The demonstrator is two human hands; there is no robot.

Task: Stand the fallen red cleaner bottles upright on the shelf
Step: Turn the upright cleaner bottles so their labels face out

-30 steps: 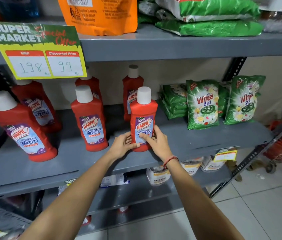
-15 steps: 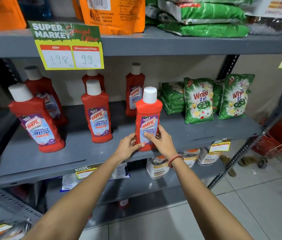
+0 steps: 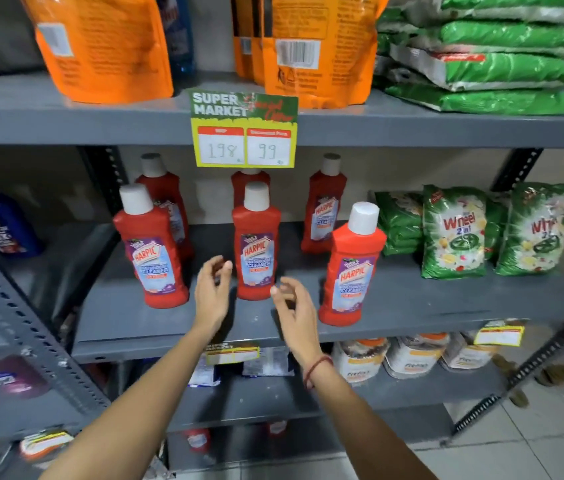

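Observation:
Several red Harpic cleaner bottles with white caps stand upright on the grey middle shelf point(image 3: 412, 303). The front row holds a left bottle point(image 3: 152, 258), a middle bottle point(image 3: 256, 251) and a right bottle point(image 3: 353, 271), which leans slightly. Behind them stand three more bottles, one point(image 3: 166, 192) at the left, one point(image 3: 249, 181) partly hidden by the price sign, one point(image 3: 324, 206) at the right. My left hand point(image 3: 213, 292) and my right hand point(image 3: 292, 306) hover in front of the middle bottle, fingers loosely curled, holding nothing.
A green and yellow price sign point(image 3: 244, 129) hangs from the upper shelf. Green Wheel detergent packs point(image 3: 453, 233) fill the shelf's right end. Orange pouches point(image 3: 107, 46) sit above. A blue bottle point(image 3: 0, 226) stands on the left rack. Packets point(image 3: 412, 358) line the lower shelf.
Both hands have let go of the right front bottle and drawn back and left, in front of the middle bottle. The view has swung left, so the shelf contents sit further right.

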